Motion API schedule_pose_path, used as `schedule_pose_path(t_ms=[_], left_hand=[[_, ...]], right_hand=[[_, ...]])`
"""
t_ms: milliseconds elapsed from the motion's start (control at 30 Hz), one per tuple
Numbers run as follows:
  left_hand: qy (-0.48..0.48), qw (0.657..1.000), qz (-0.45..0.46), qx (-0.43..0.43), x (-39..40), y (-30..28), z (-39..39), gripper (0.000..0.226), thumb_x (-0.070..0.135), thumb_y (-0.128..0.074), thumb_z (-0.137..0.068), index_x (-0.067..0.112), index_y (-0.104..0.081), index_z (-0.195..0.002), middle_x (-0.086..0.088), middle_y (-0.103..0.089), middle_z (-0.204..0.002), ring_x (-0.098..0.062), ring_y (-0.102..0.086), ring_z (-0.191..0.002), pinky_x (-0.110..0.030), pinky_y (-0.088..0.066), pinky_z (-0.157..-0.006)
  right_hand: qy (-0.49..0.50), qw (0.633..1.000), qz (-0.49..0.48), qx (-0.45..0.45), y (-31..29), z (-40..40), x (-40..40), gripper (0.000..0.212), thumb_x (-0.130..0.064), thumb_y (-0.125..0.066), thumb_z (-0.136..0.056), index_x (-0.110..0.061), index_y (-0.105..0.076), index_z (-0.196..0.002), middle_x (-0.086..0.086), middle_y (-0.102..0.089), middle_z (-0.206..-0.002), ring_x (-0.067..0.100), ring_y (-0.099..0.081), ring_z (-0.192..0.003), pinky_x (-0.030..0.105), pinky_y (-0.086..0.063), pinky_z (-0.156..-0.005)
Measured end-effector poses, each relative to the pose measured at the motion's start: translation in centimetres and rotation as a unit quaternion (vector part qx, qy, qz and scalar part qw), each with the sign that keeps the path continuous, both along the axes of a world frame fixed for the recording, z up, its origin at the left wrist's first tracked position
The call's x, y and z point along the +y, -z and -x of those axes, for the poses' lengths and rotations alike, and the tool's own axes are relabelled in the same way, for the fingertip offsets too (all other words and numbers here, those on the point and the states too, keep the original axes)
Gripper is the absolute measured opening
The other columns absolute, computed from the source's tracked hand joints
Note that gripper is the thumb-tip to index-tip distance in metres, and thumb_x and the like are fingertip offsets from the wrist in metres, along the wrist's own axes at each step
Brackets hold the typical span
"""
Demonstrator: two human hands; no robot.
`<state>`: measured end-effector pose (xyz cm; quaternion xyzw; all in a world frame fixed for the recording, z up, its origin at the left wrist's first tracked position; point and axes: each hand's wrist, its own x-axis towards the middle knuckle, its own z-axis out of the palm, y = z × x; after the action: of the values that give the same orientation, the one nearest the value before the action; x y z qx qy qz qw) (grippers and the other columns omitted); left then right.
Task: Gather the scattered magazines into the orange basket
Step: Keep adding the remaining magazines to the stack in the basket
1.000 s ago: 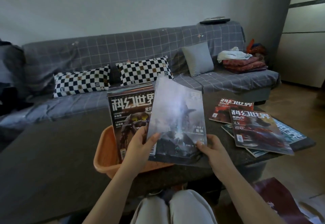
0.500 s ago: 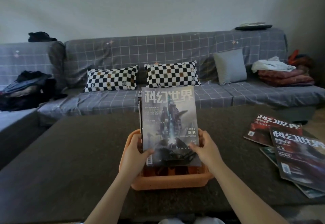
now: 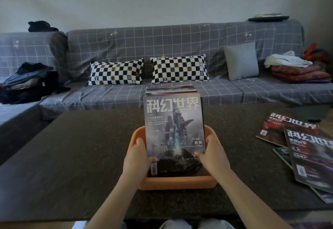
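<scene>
An orange basket [image 3: 177, 182] sits on the dark table [image 3: 72, 156] straight in front of me. Several magazines stand upright in it. The front magazine [image 3: 173, 126] has a grey-blue cover with a spaceship and white Chinese title. My left hand [image 3: 137, 158] grips its lower left edge, thumb on the cover. My right hand [image 3: 211, 154] grips its lower right edge the same way. At the table's right edge lies a loose pile of magazines [image 3: 304, 149], red covers on top, a teal one underneath.
A grey checked sofa [image 3: 180, 48] runs behind the table, with two black-and-white checkered pillows [image 3: 180, 69], a grey cushion [image 3: 241, 60], folded blankets [image 3: 297, 72] at the right and dark clothes [image 3: 27, 81] at the left.
The tilted magazine has been swung upright and lowered into the basket in front of the standing ones. My view has turned left, so the loose pile now lies farther right.
</scene>
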<state>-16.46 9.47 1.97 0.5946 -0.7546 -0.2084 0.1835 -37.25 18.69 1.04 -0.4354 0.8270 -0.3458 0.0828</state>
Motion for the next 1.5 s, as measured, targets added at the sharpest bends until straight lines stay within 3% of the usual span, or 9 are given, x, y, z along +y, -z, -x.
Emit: schedule_pose_path(t_ms=[100, 200, 367, 534, 634, 867, 1000, 1300, 1501], left_hand=[[0.048, 0.999, -0.020, -0.004, -0.7, 0.4, 0.2, 0.071, 0.029, -0.084, -0.069, 0.019, -0.043, -0.126, 0.005, -0.063, -0.109, -0.004, -0.058, -0.086, -0.017, -0.044, -0.063], [0.121, 0.988, -0.062, 0.072, -1.5, 0.4, 0.3, 0.099, 0.022, -0.082, -0.071, 0.026, -0.020, -0.148, 0.013, -0.064, -0.109, 0.007, -0.056, -0.074, -0.011, -0.042, -0.055], [0.139, 0.929, -0.214, 0.270, -4.3, -0.6, 0.7, 0.104, 0.013, -0.084, -0.067, 0.026, -0.022, -0.149, 0.001, -0.057, -0.130, -0.019, -0.059, -0.115, -0.043, -0.050, -0.098], [0.107, 0.893, -0.251, 0.358, -5.9, -1.9, 1.9, 0.097, 0.023, -0.094, -0.049, 0.026, -0.045, -0.133, -0.009, -0.066, -0.120, -0.029, -0.069, -0.101, -0.052, -0.053, -0.091], [0.107, 0.914, -0.223, 0.322, -6.2, -1.9, 1.8, 0.108, 0.045, -0.093, -0.033, 0.029, -0.048, -0.131, -0.006, -0.064, -0.122, -0.028, -0.066, -0.106, -0.052, -0.050, -0.095], [0.142, 0.907, -0.211, 0.336, -5.9, -1.0, 1.3, 0.099, 0.040, -0.095, -0.035, 0.033, -0.051, -0.124, -0.005, -0.060, -0.126, -0.029, -0.060, -0.115, -0.052, -0.051, -0.096], [0.149, 0.896, -0.189, 0.373, -5.5, -1.2, 1.1, 0.085, 0.041, -0.096, -0.032, 0.040, -0.057, -0.108, -0.003, -0.071, -0.110, -0.021, -0.071, -0.097, -0.035, -0.059, -0.074], [0.156, 0.901, -0.093, 0.395, -6.2, -1.7, 0.9, 0.110, 0.042, -0.094, -0.038, 0.028, -0.044, -0.135, 0.017, -0.068, -0.112, -0.013, -0.064, -0.110, -0.043, -0.056, -0.088], [0.155, 0.893, -0.101, 0.409, -6.7, -0.4, 1.4, 0.111, 0.044, -0.094, -0.039, 0.030, -0.042, -0.136, 0.018, -0.069, -0.110, -0.009, -0.065, -0.107, -0.027, -0.059, -0.075]], right_hand=[[-0.016, 0.999, 0.008, 0.047, 0.1, 0.0, -0.2, 0.072, -0.031, -0.078, -0.072, -0.016, -0.035, -0.128, 0.004, -0.049, -0.130, 0.016, -0.056, -0.110, 0.030, -0.050, -0.087], [-0.074, 0.993, -0.024, -0.085, -0.7, 0.3, -1.0, 0.094, -0.029, -0.073, -0.078, -0.022, -0.008, -0.146, 0.004, -0.033, -0.149, 0.021, -0.041, -0.131, 0.036, -0.038, -0.103], [-0.108, 0.943, 0.012, -0.316, -1.9, 2.9, -3.6, 0.092, -0.031, -0.080, -0.069, -0.018, -0.026, -0.143, 0.007, -0.044, -0.138, 0.028, -0.049, -0.123, 0.042, -0.043, -0.100], [-0.130, 0.833, 0.081, -0.532, -2.8, 3.8, -5.6, 0.065, -0.021, -0.080, -0.057, -0.007, -0.059, -0.117, 0.016, -0.071, -0.102, 0.032, -0.068, -0.094, 0.047, -0.052, -0.087], [-0.131, 0.824, 0.080, -0.545, -2.5, 4.2, -6.3, 0.063, -0.024, -0.082, -0.056, -0.011, -0.060, -0.114, 0.017, -0.070, -0.104, 0.034, -0.067, -0.096, 0.051, -0.050, -0.091], [-0.145, 0.847, 0.128, -0.495, -0.7, 4.1, -6.1, 0.079, -0.033, -0.091, -0.040, -0.023, -0.059, -0.113, 0.010, -0.069, -0.108, 0.030, -0.069, -0.095, 0.050, -0.053, -0.086], [-0.155, 0.839, 0.158, -0.497, -1.0, 4.0, -5.7, 0.079, -0.032, -0.091, -0.042, -0.024, -0.059, -0.113, 0.004, -0.074, -0.099, 0.025, -0.071, -0.088, 0.040, -0.058, -0.071], [-0.228, 0.844, 0.215, -0.435, -2.4, 4.8, -5.7, 0.086, -0.035, -0.093, -0.042, -0.034, -0.055, -0.119, -0.003, -0.067, -0.116, 0.018, -0.066, -0.104, 0.038, -0.056, -0.081], [-0.295, 0.817, 0.196, -0.456, -2.7, 4.8, -6.4, 0.096, -0.031, -0.091, -0.049, -0.024, -0.044, -0.132, 0.004, -0.063, -0.124, 0.022, -0.060, -0.114, 0.036, -0.053, -0.088]])
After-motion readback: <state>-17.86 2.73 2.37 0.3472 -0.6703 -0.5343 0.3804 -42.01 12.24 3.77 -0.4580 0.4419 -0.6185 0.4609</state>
